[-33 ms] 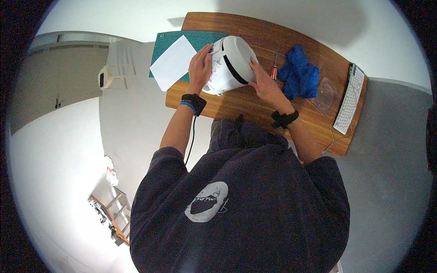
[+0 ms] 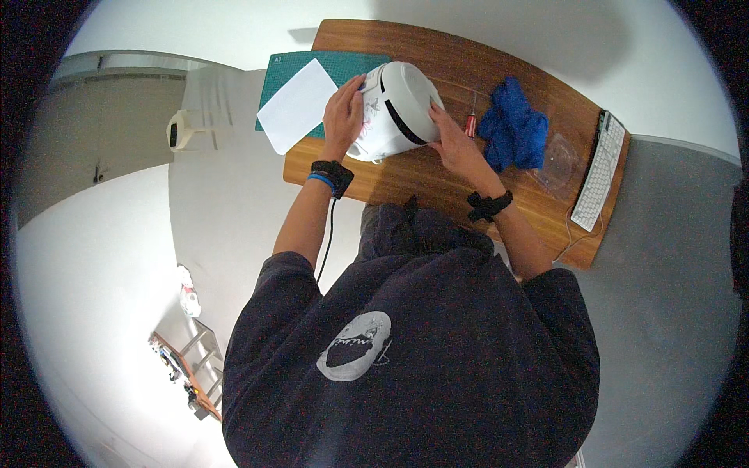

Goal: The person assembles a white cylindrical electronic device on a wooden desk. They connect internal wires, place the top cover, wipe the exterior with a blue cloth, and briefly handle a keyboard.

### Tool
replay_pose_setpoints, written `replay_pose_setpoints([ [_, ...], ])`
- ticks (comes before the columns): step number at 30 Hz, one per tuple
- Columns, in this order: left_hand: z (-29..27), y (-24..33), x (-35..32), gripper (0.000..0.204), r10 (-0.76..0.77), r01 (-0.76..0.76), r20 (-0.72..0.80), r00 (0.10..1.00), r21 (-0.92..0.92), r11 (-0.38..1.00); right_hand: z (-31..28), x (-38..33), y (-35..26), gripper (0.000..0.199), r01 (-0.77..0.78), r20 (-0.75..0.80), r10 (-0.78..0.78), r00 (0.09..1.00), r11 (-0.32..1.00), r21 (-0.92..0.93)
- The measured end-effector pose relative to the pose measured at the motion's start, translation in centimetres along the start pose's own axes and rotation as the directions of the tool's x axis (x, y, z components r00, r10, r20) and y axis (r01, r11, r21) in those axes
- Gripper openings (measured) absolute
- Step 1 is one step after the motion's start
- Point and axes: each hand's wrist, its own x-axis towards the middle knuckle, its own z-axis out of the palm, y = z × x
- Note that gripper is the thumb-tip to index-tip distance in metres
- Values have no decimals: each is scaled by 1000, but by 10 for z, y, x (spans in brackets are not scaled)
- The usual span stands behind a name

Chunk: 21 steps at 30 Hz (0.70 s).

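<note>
A white, rounded appliance with a black band and a flower print, by its look a rice cooker (image 2: pixel 393 118), is tipped on its side over the table's near part. My left hand (image 2: pixel 343 117) presses against its left end, fingers pointing away from me and wrapped over the shell. At the right end, my right hand (image 2: pixel 452 139) holds the smooth round face, with part of its fingers hidden. The cooker is clasped between both hands. Partly behind my left hand lies a white sheet of paper (image 2: pixel 296 105) on a green cutting mat (image 2: pixel 277 74).
Right of the cooker, a red-handled screwdriver (image 2: pixel 470 126) lies beside a crumpled blue cloth (image 2: pixel 511 125). A clear plastic piece (image 2: pixel 555 165) and a white keyboard (image 2: pixel 598 171) with a cable are farther right on the wooden table (image 2: pixel 351 35). A cream stool or chair (image 2: pixel 181 131) stands left.
</note>
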Motion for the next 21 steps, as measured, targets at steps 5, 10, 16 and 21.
replay_pose_setpoints([
  [5, -2, 3, 0, 35, 3, -3, 0, 1000, -20, 1000, -13, 3, -9, 84, -17, 95, 22, 995, 998, -55],
  [10, -4, 4, 3, 36, 0, -1, 56, 998, 14, 1000, -4, 32, -11, 90, -129, -16, 142, 990, 936, 328],
  [16, -1, 4, 5, 38, 17, -19, 39, 999, 41, 999, 19, 45, -5, 91, -126, 64, 117, 991, 980, 154],
  [21, 0, 10, 5, 35, 44, -44, -1, 999, 61, 997, 22, 41, -5, 87, -103, 38, 99, 994, 986, 133],
])
